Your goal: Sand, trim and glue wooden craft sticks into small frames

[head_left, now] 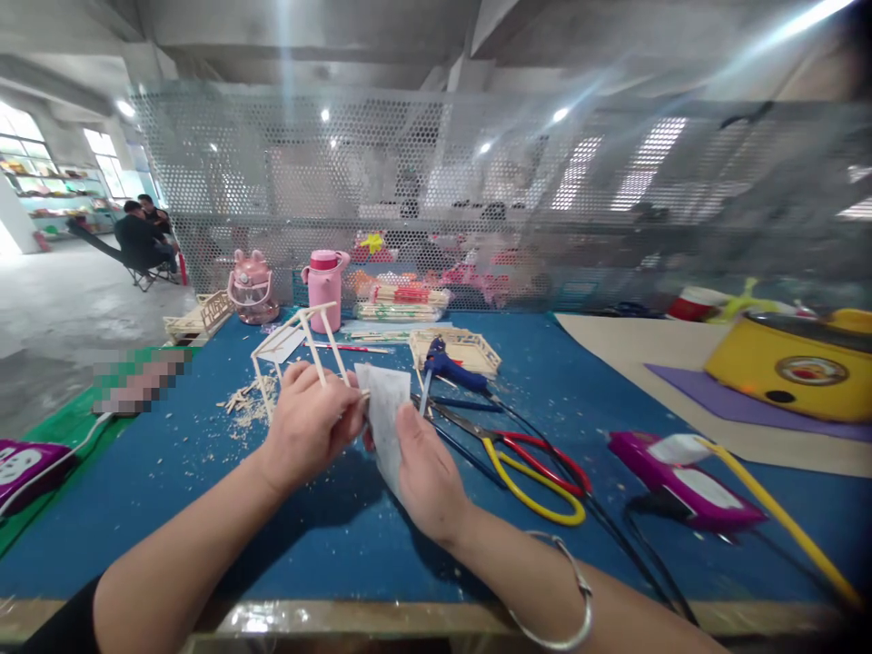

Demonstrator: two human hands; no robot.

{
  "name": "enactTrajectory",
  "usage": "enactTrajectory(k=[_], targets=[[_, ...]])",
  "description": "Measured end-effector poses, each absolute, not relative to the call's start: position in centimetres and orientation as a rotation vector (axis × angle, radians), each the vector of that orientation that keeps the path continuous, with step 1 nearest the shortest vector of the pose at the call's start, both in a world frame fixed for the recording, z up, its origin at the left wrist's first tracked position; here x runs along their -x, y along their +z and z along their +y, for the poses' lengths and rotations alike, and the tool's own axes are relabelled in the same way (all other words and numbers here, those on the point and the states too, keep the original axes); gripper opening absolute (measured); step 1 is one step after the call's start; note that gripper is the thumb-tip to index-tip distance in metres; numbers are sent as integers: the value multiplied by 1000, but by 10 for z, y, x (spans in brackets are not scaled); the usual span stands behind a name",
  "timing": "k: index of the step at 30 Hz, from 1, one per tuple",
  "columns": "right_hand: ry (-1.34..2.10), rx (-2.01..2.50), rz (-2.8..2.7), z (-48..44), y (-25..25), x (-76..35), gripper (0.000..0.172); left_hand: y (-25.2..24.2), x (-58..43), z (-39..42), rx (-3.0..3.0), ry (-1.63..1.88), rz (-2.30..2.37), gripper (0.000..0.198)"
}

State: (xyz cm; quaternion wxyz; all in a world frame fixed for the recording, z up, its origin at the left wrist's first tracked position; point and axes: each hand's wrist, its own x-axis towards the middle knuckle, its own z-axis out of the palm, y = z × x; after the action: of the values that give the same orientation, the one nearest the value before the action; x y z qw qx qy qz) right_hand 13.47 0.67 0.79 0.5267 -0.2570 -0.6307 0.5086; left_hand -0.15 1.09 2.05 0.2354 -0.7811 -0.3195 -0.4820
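Observation:
My left hand (310, 422) is closed around a small frame of thin wooden sticks (300, 341), held upright above the blue table mat (204, 509). My right hand (426, 472) pinches a pale sheet of sandpaper-like paper (382, 409) against the end of one stick. The two hands meet in the middle of the view, a little above the mat. A metal bangle (569, 590) circles my right wrist.
Scissors with red and yellow handles (531, 463) and a blue glue gun (450, 368) lie right of my hands. Wood shavings (242, 404) litter the mat at left. Two pink bottles (325, 289), stick models (455, 350), a yellow pot (794, 368) and purple power strips (681, 481) stand around. Two people sit far left.

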Motion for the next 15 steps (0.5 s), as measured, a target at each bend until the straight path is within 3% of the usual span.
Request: enactTrajectory(k=[15], targets=[[1139,577,-1557,9,-1,-135,50,21,3,13,2160,-1340,-825,11]])
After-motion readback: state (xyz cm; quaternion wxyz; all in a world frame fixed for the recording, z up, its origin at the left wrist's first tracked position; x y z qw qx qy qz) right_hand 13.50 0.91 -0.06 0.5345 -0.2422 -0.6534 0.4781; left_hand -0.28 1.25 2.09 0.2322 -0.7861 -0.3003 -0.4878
